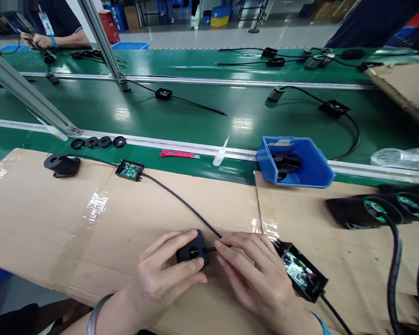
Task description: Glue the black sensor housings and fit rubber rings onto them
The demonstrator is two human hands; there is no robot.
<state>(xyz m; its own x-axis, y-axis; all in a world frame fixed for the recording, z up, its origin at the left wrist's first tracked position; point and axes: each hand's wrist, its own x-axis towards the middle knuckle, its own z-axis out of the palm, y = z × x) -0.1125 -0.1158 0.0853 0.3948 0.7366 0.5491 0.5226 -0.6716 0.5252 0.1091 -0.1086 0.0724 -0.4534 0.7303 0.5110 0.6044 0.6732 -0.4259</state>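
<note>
On the taped brown cardboard sheet (125, 218), the left hand (160, 279) curls its fingers around a small black plastic housing (192, 252). The right hand (258, 274) pinches the thin black cable (181, 201) at the housing's hole, an open black box with a green circuit board (302, 274) just beside it.

No text, label, brand or number can be read anywhere in the view. The blue bin (298, 163) carries a pale label strip along its top rim, but the print on it is too blurred to make out. Left of the blue bin, the red utility knife (177, 154) shows no legible marking. The green circuit boards in the open black boxes (129, 170) bear only tiny marks, too small to tell.
</note>
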